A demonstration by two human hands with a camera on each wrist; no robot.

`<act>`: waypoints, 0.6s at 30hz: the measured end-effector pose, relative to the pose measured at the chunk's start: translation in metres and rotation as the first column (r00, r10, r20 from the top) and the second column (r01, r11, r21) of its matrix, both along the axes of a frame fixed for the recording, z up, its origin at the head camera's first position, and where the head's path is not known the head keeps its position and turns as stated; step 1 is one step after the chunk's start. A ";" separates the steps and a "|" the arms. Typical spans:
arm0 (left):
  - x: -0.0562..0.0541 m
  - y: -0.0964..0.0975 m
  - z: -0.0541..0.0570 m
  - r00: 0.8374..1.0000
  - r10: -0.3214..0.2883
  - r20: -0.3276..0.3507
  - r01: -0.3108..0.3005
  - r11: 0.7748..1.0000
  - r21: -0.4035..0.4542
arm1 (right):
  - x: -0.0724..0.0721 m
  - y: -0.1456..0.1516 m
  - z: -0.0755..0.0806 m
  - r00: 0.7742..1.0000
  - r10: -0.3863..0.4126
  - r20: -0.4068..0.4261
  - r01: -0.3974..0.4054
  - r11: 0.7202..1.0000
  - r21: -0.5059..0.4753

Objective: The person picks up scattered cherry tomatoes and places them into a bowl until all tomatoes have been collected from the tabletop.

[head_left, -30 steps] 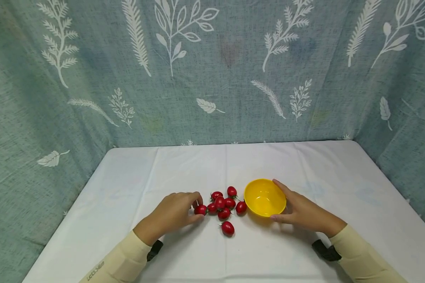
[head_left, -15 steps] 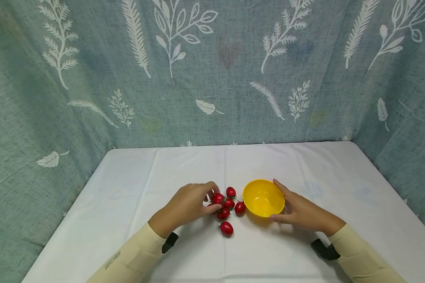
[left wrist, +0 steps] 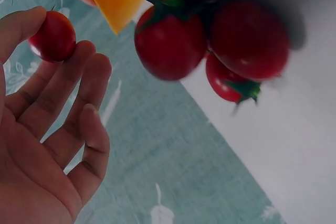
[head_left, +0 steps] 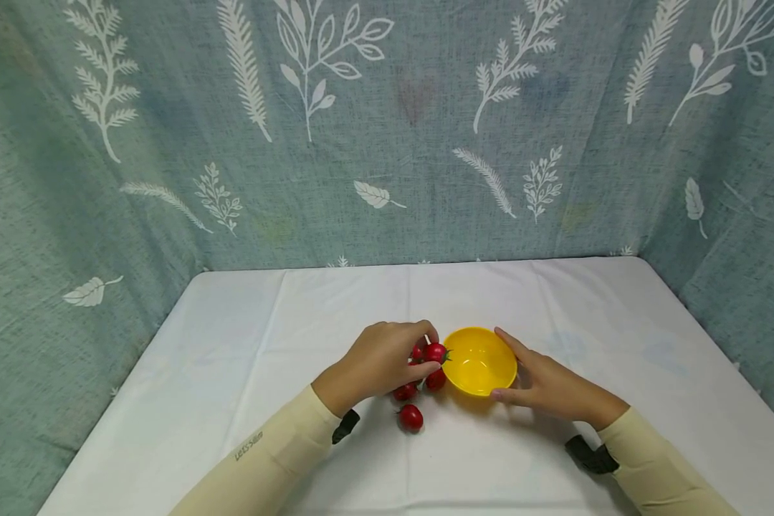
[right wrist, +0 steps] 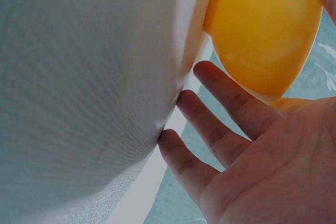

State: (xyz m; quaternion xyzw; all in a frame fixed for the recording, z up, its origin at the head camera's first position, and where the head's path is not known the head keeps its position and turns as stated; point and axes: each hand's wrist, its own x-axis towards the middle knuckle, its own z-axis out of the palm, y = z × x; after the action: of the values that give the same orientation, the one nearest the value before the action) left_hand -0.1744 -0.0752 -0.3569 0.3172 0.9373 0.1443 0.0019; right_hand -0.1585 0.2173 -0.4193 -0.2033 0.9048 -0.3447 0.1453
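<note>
Between thumb and fingertips, my left hand (head_left: 387,360) pinches a red cherry tomato (head_left: 435,352) with a green stem, raised just left of the bowl's rim. The left wrist view shows this held tomato (left wrist: 54,38) clearly. A round yellow bowl (head_left: 479,367) stands on the table with nothing in its visible inside. My right hand (head_left: 548,387) holds the bowl from its right side, thumb near and index finger far. Its other fingers (right wrist: 226,98) are spread beside the bowl, near the tablecloth. More cherry tomatoes (head_left: 405,391) lie below my left hand, partly hidden by it.
One cherry tomato (head_left: 411,418) lies apart, nearer the front. Another tomato (head_left: 435,380) sits close to the bowl's left side. A white cloth (head_left: 284,315) covers the table, and a green leaf-patterned curtain (head_left: 387,158) hangs behind and at both sides.
My left hand has moved right from the left end of the tomato group and now carries a tomato up beside the bowl. The right hand and bowl stay nearly in place.
</note>
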 end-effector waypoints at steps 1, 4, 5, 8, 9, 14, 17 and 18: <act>-0.001 0.004 0.000 1.000 -0.005 0.004 0.005 1.000 -0.006 | 0.000 0.000 0.001 1.000 0.000 -0.002 0.000 1.000 0.001; -0.005 0.014 0.001 1.000 -0.021 0.019 0.022 1.000 -0.017 | 0.000 0.001 0.003 1.000 -0.002 -0.010 0.002 1.000 0.007; -0.007 0.018 0.001 0.999 -0.028 0.023 0.028 0.999 -0.020 | 0.001 0.001 0.004 1.000 -0.003 -0.012 0.003 1.000 0.007; -0.011 0.025 -0.003 0.998 -0.044 0.034 0.045 0.999 -0.027 | 0.001 0.002 0.005 1.000 -0.003 -0.012 0.003 1.000 0.007; -0.013 0.027 -0.004 0.998 -0.049 0.035 0.050 0.998 -0.030 | 0.001 0.002 0.004 1.000 -0.003 -0.013 0.003 1.000 0.007; -0.017 0.034 -0.008 0.997 -0.045 0.056 0.049 0.997 -0.059 | 0.001 0.002 0.002 1.000 0.003 -0.016 -0.003 1.000 -0.001; -0.019 0.036 -0.010 0.997 -0.037 0.067 0.042 0.996 -0.074 | 0.001 0.002 0.000 1.000 0.008 -0.018 -0.008 1.000 -0.011; -0.019 0.037 -0.011 0.997 -0.037 0.070 0.042 0.996 -0.076 | 0.001 0.002 0.000 1.000 0.009 -0.019 -0.009 1.000 -0.013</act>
State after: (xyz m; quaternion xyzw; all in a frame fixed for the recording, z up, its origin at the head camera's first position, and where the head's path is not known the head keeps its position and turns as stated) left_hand -0.1935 -0.0380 -0.3674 0.3301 0.9352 0.1185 0.0493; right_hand -0.1574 0.2191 -0.4195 -0.2117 0.9029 -0.3481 0.1368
